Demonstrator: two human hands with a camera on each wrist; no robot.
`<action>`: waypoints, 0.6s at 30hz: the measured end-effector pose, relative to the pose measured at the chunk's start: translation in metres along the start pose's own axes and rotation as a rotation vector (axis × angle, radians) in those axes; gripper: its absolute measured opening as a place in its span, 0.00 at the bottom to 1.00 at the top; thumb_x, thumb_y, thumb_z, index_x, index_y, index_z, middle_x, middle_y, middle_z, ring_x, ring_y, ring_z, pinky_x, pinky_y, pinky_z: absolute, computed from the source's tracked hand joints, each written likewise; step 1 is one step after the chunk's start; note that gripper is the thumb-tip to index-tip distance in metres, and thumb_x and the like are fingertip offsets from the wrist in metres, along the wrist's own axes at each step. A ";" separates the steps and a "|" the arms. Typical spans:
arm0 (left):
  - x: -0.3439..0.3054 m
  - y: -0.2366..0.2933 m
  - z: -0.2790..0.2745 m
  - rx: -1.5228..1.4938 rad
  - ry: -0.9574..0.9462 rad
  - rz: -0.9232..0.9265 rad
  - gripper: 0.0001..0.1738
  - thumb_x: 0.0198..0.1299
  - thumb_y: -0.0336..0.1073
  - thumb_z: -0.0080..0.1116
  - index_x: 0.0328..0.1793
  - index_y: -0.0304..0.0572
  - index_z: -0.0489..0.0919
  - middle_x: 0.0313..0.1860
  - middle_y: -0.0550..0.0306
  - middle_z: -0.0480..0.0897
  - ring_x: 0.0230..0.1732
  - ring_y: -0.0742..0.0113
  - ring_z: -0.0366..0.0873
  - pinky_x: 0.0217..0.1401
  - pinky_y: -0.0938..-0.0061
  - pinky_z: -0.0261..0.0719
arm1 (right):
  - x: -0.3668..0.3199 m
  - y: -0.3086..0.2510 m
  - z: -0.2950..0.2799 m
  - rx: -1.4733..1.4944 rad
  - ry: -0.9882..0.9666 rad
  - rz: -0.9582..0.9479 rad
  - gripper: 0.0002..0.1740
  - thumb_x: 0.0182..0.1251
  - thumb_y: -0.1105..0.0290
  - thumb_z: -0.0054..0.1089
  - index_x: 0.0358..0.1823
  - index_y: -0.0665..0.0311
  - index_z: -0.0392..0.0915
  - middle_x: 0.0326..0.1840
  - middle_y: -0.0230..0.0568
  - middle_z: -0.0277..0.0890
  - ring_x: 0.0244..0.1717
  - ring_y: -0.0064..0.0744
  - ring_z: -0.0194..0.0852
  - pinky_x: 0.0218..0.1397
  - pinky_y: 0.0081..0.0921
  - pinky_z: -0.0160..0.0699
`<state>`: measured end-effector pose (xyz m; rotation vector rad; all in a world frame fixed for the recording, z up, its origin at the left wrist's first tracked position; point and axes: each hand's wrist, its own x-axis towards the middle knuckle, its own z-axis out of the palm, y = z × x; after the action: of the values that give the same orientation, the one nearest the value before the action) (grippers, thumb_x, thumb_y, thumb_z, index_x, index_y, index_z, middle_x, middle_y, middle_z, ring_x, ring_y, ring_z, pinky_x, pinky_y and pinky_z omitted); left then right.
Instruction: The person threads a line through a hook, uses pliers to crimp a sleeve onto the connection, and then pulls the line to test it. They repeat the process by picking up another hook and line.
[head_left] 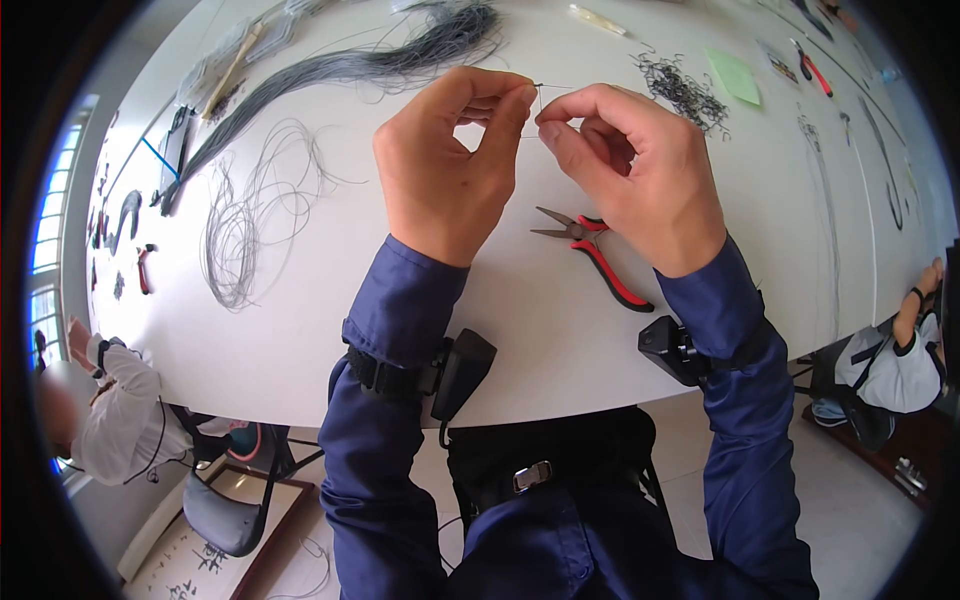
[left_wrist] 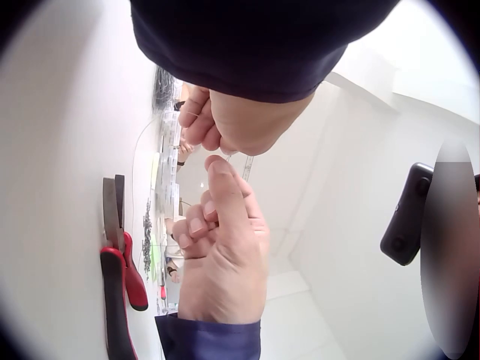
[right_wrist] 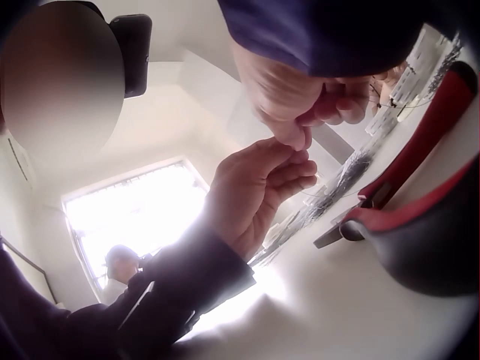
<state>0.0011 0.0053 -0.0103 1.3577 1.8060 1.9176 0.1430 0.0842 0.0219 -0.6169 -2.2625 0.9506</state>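
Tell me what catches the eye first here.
The left hand and right hand meet at centre, pinching a thin wire between their fingertips. Red-handled pliers lie on the white table just below the right hand; a long grey wire bundle sweeps across the far left.

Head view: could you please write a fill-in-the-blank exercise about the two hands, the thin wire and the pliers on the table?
1. The left hand and the right hand pinch a thin wire above the ____ table.
2. The pliers lie on the table, nearer the ____ hand.
3. Their handles are black and ____.
4. The sticky note is ____.
Missing words: white; right; red; green.
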 end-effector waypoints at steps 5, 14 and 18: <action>0.001 -0.004 -0.001 0.188 -0.040 0.137 0.02 0.58 0.25 0.66 0.37 0.34 0.84 0.30 0.54 0.86 0.31 0.67 0.85 0.33 0.77 0.81 | 0.001 -0.001 -0.003 -0.130 0.013 -0.165 0.04 0.62 0.75 0.65 0.37 0.64 0.79 0.29 0.40 0.76 0.25 0.34 0.77 0.31 0.29 0.76; -0.002 0.009 -0.001 0.237 -0.328 0.143 0.03 0.59 0.25 0.66 0.39 0.33 0.85 0.32 0.55 0.87 0.34 0.70 0.85 0.43 0.77 0.82 | 0.009 0.019 -0.020 0.078 -0.010 0.011 0.07 0.68 0.69 0.62 0.36 0.66 0.81 0.23 0.33 0.77 0.24 0.20 0.71 0.30 0.21 0.72; -0.004 0.011 0.001 0.115 -0.399 0.137 0.04 0.60 0.23 0.65 0.41 0.31 0.84 0.34 0.54 0.87 0.36 0.71 0.85 0.45 0.77 0.82 | 0.013 0.036 -0.024 0.214 -0.071 0.081 0.12 0.69 0.64 0.63 0.39 0.67 0.83 0.26 0.29 0.77 0.28 0.15 0.71 0.35 0.18 0.72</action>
<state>0.0083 0.0005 -0.0028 1.7921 1.6801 1.4771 0.1567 0.1259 0.0129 -0.5916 -2.1718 1.2537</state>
